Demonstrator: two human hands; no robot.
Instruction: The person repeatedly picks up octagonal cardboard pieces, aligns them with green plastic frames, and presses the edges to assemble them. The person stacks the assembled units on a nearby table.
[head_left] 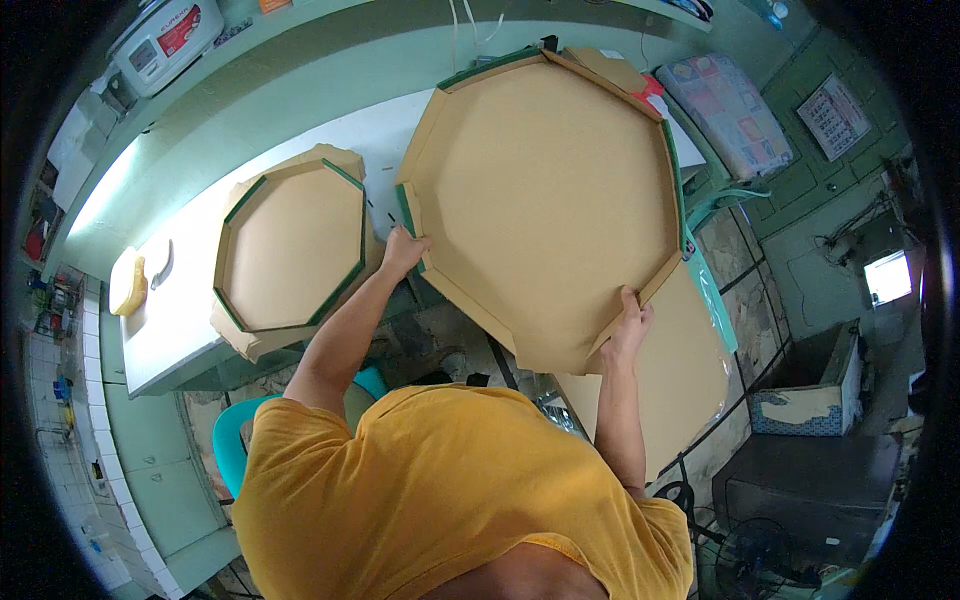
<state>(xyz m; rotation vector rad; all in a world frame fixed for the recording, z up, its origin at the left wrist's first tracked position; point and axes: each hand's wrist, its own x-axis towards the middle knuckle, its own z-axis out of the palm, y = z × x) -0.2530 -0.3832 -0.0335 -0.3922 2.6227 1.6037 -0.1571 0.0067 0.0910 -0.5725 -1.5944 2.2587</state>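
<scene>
A large octagonal cardboard tray with low folded walls and green strips on some edges is held up in front of me, slightly tilted. My left hand grips its left rim beside a green strip. At the lower right rim, my right hand is closed on the wall, thumb on the inside. To the left, a smaller octagonal cardboard tray lies on the white table, its inner rim partly lined with green strips. Below the large tray at the right, a flat cardboard sheet shows in part.
The white table runs along the wall, with a yellow sponge-like block and a curved grey item at its left end. A teal chair stands behind my left arm. A patterned cushion leans at the back right; a black fan stands lower right.
</scene>
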